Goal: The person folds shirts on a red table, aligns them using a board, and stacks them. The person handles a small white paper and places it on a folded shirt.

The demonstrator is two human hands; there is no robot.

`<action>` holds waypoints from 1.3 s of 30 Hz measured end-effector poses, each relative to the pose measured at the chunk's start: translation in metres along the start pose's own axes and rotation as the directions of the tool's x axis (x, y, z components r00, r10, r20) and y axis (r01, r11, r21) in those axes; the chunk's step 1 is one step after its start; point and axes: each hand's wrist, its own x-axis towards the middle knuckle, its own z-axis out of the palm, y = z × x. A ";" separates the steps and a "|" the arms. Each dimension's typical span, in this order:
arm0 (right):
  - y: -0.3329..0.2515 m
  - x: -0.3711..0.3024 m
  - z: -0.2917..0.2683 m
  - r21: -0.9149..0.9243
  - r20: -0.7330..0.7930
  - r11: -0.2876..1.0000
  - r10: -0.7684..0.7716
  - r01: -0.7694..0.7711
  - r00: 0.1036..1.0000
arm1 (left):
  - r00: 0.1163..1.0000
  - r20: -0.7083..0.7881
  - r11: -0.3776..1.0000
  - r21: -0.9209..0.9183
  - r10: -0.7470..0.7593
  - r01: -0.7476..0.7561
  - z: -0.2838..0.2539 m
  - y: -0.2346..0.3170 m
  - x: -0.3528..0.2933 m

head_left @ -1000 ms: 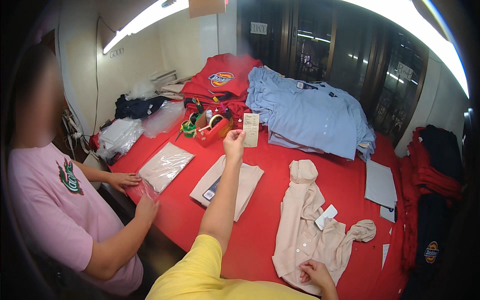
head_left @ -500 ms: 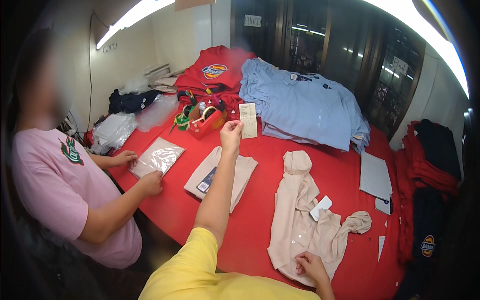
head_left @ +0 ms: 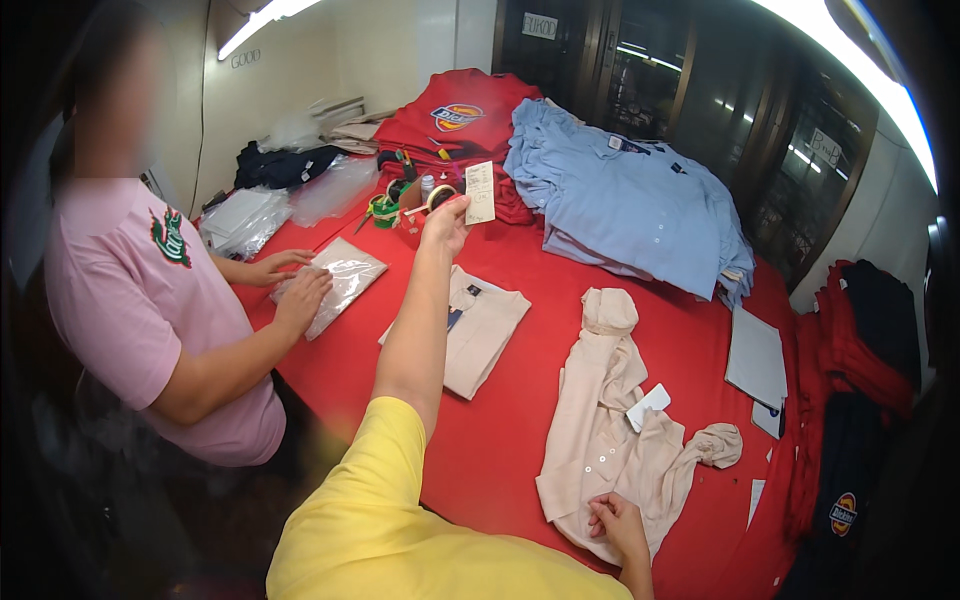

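Observation:
My left hand (head_left: pixel 446 224), its arm stretched forward over the table, pinches a small paper slip (head_left: pixel 480 192) with handwriting. My right hand (head_left: pixel 622 530) rests on the lower front of a beige buttoned shirt (head_left: pixel 620 440); its fingers are loosely curled, with thumb and fingertips apart. That shirt lies spread out, sleeves bunched, with a white card (head_left: pixel 648 406) on it. Beyond my left forearm is a folded beige shirt (head_left: pixel 485 340) with a dark label, partly hidden by the arm. A co-worker's two hands (head_left: pixel 300 290) touch a beige garment in clear plastic (head_left: pixel 345 280) at the left.
Light blue shirts (head_left: pixel 630 200) are piled at the back, beside a red garment stack (head_left: pixel 440 110). A red holder (head_left: pixel 412 228) with tape and tools is behind my left hand. White sheets (head_left: pixel 755 355) and dark and red garments (head_left: pixel 850 430) lie right. The table (head_left: pixel 480 450) is red.
My left hand and the slip have moved a little left and up in view. The co-worker's near hand has shifted up onto the plastic packet. My right hand stays on the shirt.

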 end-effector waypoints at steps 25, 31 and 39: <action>-0.001 -0.003 0.004 -0.001 -0.024 1.000 -0.031 0.031 0.999 | 0.989 0.057 0.968 0.203 0.139 -0.148 0.039 -0.013 -0.073; -0.002 -0.015 0.015 -0.187 -0.131 0.977 -0.126 0.100 0.983 | 0.981 0.107 0.930 0.317 0.160 -0.186 0.067 -0.037 -0.107; 0.005 -0.045 0.019 -0.199 -0.110 0.937 -0.314 0.288 0.943 | 0.958 0.230 0.983 0.109 -0.173 0.151 0.099 -0.085 -0.150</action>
